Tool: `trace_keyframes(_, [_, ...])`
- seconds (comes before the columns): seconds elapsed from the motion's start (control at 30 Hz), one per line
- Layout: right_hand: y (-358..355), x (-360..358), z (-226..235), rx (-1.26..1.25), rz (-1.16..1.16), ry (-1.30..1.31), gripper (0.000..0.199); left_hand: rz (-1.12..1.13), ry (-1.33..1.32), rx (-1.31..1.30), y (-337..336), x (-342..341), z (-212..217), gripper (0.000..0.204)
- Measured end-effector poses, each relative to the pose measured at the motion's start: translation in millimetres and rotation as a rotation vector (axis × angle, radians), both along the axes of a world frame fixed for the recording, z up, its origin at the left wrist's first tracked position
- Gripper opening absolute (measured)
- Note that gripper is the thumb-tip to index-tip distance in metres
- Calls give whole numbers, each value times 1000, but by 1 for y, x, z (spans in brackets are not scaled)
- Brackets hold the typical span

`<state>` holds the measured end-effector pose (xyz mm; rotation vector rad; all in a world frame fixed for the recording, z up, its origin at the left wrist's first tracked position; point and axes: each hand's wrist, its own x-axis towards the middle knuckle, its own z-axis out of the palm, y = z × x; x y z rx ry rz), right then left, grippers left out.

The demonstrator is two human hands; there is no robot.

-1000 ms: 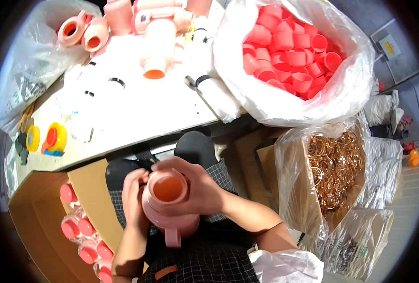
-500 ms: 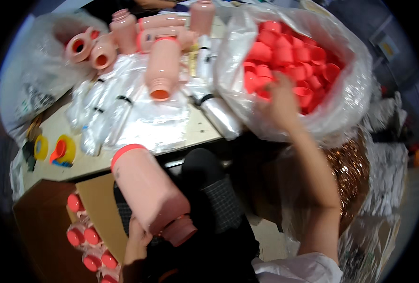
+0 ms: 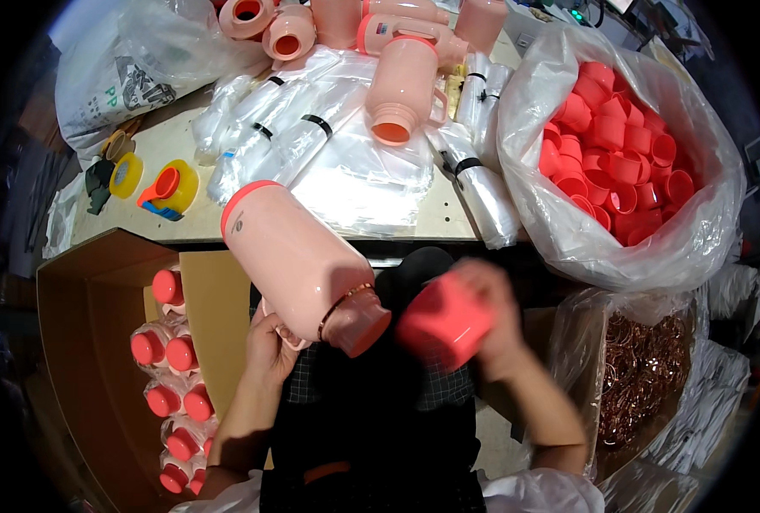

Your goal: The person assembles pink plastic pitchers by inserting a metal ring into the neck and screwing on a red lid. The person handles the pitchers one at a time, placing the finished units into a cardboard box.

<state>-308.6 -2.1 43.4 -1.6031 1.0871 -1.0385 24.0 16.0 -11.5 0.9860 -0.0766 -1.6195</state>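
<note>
1. Two bare hands work close to our body, below the near edge of the pale worktop (image 3: 183,224).
2. Our left hand (image 3: 270,346) grips the handle of a large pale pink plastic flask (image 3: 298,265), fingers curled tight around it. The flask is tilted, its coral-rimmed base up toward the worktop's near edge and its neck pointing down toward our lap.
3. Our right hand (image 3: 493,321) holds a coral-red plastic cup-shaped cap (image 3: 444,321), fingers wrapped over its far side. The hand is blurred, so we cannot tell how each finger lies. The cap sits just beside the flask's neck, not touching it.
4. At the worktop's right edge stands a big clear plastic bag (image 3: 628,248) full of more coral-red caps (image 3: 619,158).
5. In the middle of the worktop lie bundles of clear plastic sleeves (image 3: 311,141), with another pale pink flask on its side (image 3: 404,85) on top of them.
6. Further flasks (image 3: 287,32) lie along the far edge.
7. Near the left edge sit a yellow tape dispenser (image 3: 170,188) and a yellow tape roll (image 3: 126,175).
8. Below the worktop on our left, an open brown cardboard box (image 3: 97,342) holds wrapped flasks with coral-red tops (image 3: 170,350).
9. To our lower right, a clear bag holds copper-coloured metal rings (image 3: 645,368).
</note>
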Motion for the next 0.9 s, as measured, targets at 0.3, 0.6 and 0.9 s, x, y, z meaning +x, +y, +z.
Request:
trace_keyframes(0.3, [56, 39, -49, 37, -2, 201, 84, -461, -1137, -622, 23, 46, 7, 67])
trace_keyframes(0.6, [-23, -4, -38, 467, 244, -373, 67, -637, -1211, -819, -71, -27, 8, 11])
trace_keyframes(0.9, [-60, 1, -37, 453, 128, -129, 15, -611, -1828, -735, -202, -63, -78, 15])
